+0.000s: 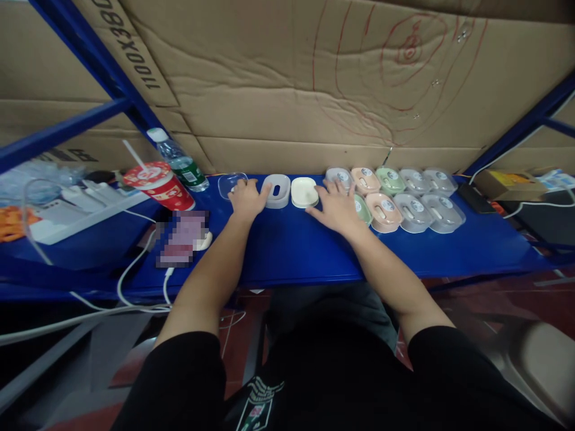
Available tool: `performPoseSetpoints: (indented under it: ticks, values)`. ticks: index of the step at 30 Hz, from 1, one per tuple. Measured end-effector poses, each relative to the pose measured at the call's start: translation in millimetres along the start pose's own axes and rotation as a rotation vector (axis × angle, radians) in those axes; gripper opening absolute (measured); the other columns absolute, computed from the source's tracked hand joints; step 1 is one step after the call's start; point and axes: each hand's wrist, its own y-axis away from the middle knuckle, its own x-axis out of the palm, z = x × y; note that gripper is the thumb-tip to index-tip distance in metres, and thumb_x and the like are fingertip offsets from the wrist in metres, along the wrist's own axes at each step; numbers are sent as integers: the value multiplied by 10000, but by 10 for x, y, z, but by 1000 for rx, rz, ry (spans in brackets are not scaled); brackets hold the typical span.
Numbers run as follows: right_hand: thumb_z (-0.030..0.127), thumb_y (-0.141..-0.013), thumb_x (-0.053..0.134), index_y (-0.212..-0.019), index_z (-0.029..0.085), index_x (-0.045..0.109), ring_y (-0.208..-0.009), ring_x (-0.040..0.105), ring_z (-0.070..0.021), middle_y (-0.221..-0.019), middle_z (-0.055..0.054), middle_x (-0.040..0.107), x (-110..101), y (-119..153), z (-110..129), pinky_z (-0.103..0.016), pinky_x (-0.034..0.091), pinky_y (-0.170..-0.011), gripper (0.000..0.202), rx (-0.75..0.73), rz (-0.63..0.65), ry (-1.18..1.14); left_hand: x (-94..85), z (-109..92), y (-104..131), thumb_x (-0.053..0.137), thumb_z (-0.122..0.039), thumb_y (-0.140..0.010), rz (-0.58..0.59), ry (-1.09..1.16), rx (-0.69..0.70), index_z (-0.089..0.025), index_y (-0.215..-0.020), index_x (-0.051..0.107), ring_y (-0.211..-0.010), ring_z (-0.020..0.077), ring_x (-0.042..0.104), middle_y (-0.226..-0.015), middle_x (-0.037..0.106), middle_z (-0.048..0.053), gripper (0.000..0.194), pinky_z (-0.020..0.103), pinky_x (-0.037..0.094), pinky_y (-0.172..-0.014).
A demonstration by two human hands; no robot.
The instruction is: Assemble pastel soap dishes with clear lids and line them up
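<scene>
The cream dish point(303, 190) sits on the bench point(305, 254) between the person's hands, its rounded outline showing no plain long axis; the right hand point(338, 206) is nearer, grip spread, thumb and a fingertip by the dish's right edge, though contact cannot be told. Left of the dish come the grey box point(281, 200), just beside it, then the left hand point(247, 199), grip also spread, reaching over the clear lid point(227, 187); right of it, lidded boxes point(415, 211) stand in two rows, partly hidden by the right hand.

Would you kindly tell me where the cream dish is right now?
In the head view, the cream dish sits near the middle, between the grey container on its left and the right hand.
</scene>
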Motion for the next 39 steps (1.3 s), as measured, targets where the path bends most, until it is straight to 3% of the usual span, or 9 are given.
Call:
performPoseSetpoints:
  ticks: [4, 8, 12, 16, 21, 25, 32, 36, 39]
  values:
    - [584, -1023, 670, -1523, 152, 616, -1500, 497, -541, -1597, -252, 604, -126, 4, -61, -806, 368, -1187, 663, 101, 164, 39, 28, -30, 40, 454, -630, -1049, -67, -3, 45, -162, -1469, 690, -1497, 473, 476, -1604, 544, 258, 671, 634, 324, -1256]
    - [571, -1032, 653, -1456, 159, 661, -1421, 594, -469, -1451, -221, 715, -95, 54, 98, -658, 496, -1137, 592, 8, 166, 34, 75, -61, 74, 499, -606, -1039, -95, 25, 129, -165, -1454, 699, -1512, 460, 460, -1606, 539, 249, 638, 624, 308, -1265]
    - [527, -1032, 679, -1568, 212, 583, -1472, 580, -382, -1596, -152, 634, -74, 123, 246, -565, 477, -1211, 629, -201, 98, -84, 127, -85, 90, 549, -591, -1026, -95, 104, 268, -185, -1432, 697, -1476, 427, 495, -1560, 593, 219, 593, 601, 353, -1246]
    - [604, -914, 816, -1616, 221, 544, -1620, 389, -446, -1722, -164, 496, -70, 113, 175, -691, 322, -1308, 844, -204, 120, -66, 107, -133, 117, 521, -594, -1050, -97, 222, 441, -197, -1409, 689, -1407, 368, 564, -1482, 661, 178, 561, 544, 409, -1222]
    - [694, -832, 845, -1613, 228, 541, -1497, 525, -484, -1690, -194, 515, -97, 66, 19, -667, 473, -1189, 960, -157, 276, -101, 18, -216, 198, 496, -670, -1059, 12, 342, 749, -167, -1414, 670, -1370, 342, 614, -1442, 695, 172, 639, 523, 439, -1217]
    - [600, -758, 916, -1631, 235, 509, -1418, 585, -479, -1622, -188, 573, -124, 65, -6, -624, 534, -1117, 1029, -221, 317, -122, 5, -262, 257, 541, -803, -996, 145, 368, 861, -176, -1444, 666, -1371, 367, 631, -1445, 703, 182, 780, 549, 466, -1206]
    - [473, -791, 865, -1569, 195, 557, -1376, 628, -437, -1567, -176, 623, -105, 22, -14, -600, 527, -1142, 882, -247, 138, -297, 43, -264, 297, 797, -837, -788, 274, 444, 825, -218, -1606, 569, -1364, 417, 655, -1519, 674, 197, 1050, 575, 502, -1175]
    - [408, -780, 855, -1579, 201, 529, -1460, 579, -430, -1609, -178, 594, -68, -9, -29, -631, 476, -1209, 887, -268, -30, -385, 57, -285, 299, 817, -795, -806, 264, 673, 791, -229, -1631, 541, -1285, 373, 707, -1455, 714, 188, 1038, 521, 554, -1108]
    - [414, -779, 874, -1611, 239, 496, -1544, 497, -438, -1688, -168, 516, -34, -32, -38, -685, 406, -1259, 930, -299, -128, -391, 55, -330, 301, 754, -786, -878, 263, 909, 730, -224, -1541, 611, -1079, 283, 773, -1260, 790, 155, 881, 418, 613, -936]
